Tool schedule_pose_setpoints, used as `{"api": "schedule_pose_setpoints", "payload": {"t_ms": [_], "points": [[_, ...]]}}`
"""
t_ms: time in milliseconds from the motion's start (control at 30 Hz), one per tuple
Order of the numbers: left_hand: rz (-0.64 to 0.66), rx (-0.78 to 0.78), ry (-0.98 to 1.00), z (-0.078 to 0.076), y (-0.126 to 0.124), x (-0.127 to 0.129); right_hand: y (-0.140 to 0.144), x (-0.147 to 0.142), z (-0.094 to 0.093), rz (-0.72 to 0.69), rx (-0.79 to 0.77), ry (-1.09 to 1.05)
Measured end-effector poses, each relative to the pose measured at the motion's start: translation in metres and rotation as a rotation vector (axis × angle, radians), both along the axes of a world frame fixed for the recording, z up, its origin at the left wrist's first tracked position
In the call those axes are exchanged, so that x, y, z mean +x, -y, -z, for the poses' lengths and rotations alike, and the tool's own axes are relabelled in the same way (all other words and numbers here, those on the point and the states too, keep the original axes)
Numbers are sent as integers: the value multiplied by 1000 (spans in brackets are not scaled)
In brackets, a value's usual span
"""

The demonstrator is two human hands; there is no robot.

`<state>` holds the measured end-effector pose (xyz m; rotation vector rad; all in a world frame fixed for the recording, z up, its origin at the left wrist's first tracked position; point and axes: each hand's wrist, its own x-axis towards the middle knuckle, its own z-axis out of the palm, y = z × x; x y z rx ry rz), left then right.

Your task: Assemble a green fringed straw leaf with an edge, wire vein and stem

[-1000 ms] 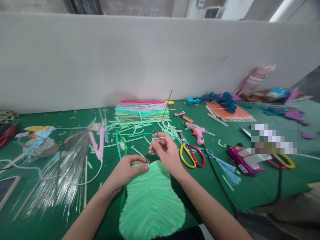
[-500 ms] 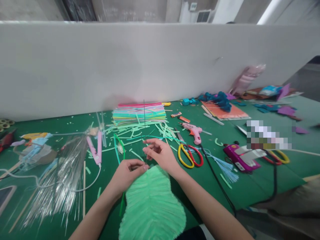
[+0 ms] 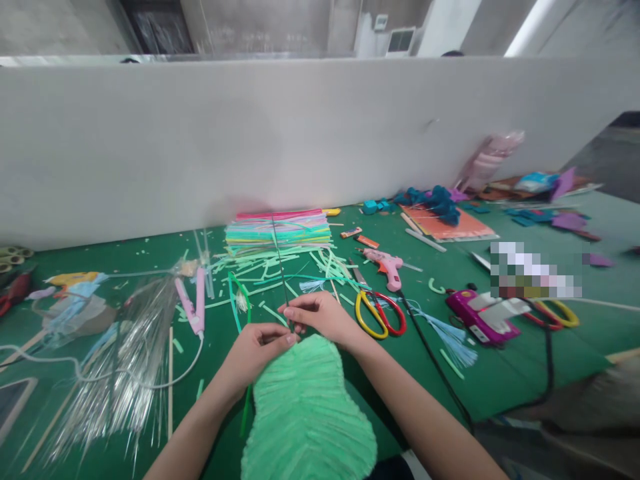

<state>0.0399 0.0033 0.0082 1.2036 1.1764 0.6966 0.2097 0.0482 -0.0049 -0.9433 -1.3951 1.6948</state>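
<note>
A light green fringed leaf shape (image 3: 307, 413) lies on the green table in front of me. My left hand (image 3: 255, 347) pinches its top edge. Just above that edge, my right hand (image 3: 320, 315) is closed on a thin dark wire (image 3: 279, 257) that rises up and slightly left from my fingers. Both hands meet at the tip of the leaf.
A stack of coloured foam sheets (image 3: 278, 227) with green offcuts sits behind my hands. Yellow and red scissors (image 3: 379, 312), a pink glue gun (image 3: 385, 265) and a black cord lie to the right. A pink hair straightener (image 3: 190, 300) and clear bristles (image 3: 115, 360) lie left. A white partition (image 3: 250, 140) stands behind.
The wire swung from leaning right, through upright, to leaning slightly left. My right hand came down closer to the leaf tip and my left hand.
</note>
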Motion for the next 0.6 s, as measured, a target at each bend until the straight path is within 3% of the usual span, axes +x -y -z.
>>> {"api": "schedule_pose_setpoints", "payload": {"t_ms": [333,467,600], "points": [[-45,-1,60,12,-1,2,1,-4,-1,20,-17,-18],[-23,-9,68,9,-2,3,-2,0,-3,5,1,-61],[43,-8,62,5,0,8,-9,6,-3,106,-21,-196]]}}
